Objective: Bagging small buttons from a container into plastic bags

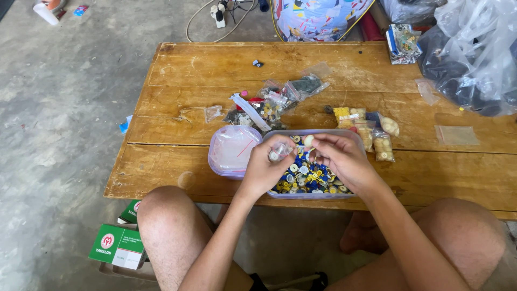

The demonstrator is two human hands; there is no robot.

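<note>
Pinching a small clear bag (280, 151), left hand (267, 168) is closed on it; right hand (340, 157) grips a cream button (308, 140) betw. fingertips — both over the clear tub (323, 132) of mixed buttons (307, 178), wooden table (215, 75).

Home workspace w/ bare concrete floor (64, 108), rough wooden table (215, 70), power strip (219, 15).

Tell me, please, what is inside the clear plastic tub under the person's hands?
The clear tub holds a heap of small buttons, mostly blue, yellow and white. The left hand and right hand cover its middle, so what lies beneath them cannot be seen.
</note>
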